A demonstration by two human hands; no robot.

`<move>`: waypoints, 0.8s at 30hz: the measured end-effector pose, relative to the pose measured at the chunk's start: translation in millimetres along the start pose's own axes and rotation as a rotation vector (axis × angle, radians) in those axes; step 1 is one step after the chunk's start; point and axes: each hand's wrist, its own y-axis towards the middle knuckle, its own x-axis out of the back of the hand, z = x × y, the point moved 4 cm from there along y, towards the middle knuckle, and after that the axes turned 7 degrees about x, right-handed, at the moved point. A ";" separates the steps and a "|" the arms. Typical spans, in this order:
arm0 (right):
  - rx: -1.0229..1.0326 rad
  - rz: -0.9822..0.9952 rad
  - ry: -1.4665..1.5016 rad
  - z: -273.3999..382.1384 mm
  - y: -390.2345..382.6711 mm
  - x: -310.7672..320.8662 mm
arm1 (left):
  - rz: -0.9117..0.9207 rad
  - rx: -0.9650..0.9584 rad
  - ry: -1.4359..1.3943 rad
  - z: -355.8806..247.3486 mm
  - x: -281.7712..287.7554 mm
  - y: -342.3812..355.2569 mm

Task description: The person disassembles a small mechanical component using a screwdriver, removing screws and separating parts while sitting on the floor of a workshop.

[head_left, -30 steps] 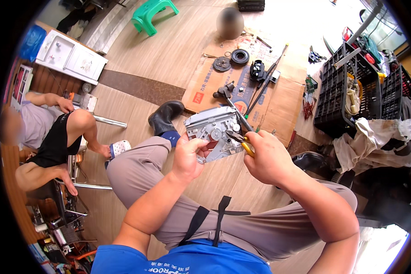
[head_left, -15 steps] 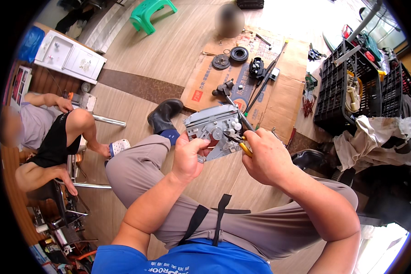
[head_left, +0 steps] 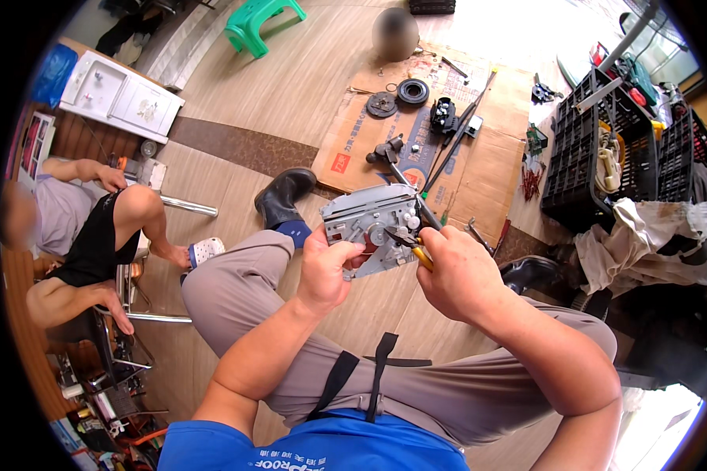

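Through the distant head camera I count two bare hands and two held things: one grey mechanism plate (head_left: 361, 206), raised above the floor in front of the seated wearer's knees, and one pair of pliers (head_left: 423, 257) with yellow handles. My left hand (head_left: 326, 271) has its grip closed around the plate's near left side, thumb across the face. My right hand (head_left: 462, 271) has its grip closed around the pliers, their tips at the plate's right side; whether they pinch a part, I cannot tell. Beyond lies one cardboard sheet (head_left: 499, 157), bearing one black ring (head_left: 412, 93), one dark disc (head_left: 382, 105) and other parts. It rests on a pale, wood-patterned floor (head_left: 236, 133). Around the room I find one green stool (head_left: 251, 27), at least two black crates (head_left: 565, 177) at right, and one other person (head_left: 63, 206) seated at left.
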 end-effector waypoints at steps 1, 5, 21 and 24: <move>0.001 0.003 -0.016 1.5 -0.1 2.2 | -0.001 0.004 -0.015 -1.9 -2.3 -0.8; 0.040 -0.040 -0.075 3.3 -1.4 6.4 | 0.013 -0.005 -0.051 -5.2 -5.6 0.3; 0.021 0.007 -0.080 -2.0 -4.3 -3.3 | 0.047 -0.055 0.060 -2.7 1.7 -2.1; -0.024 0.044 -0.065 -3.7 -5.5 -7.0 | 0.035 -0.046 0.079 -0.7 0.4 -1.7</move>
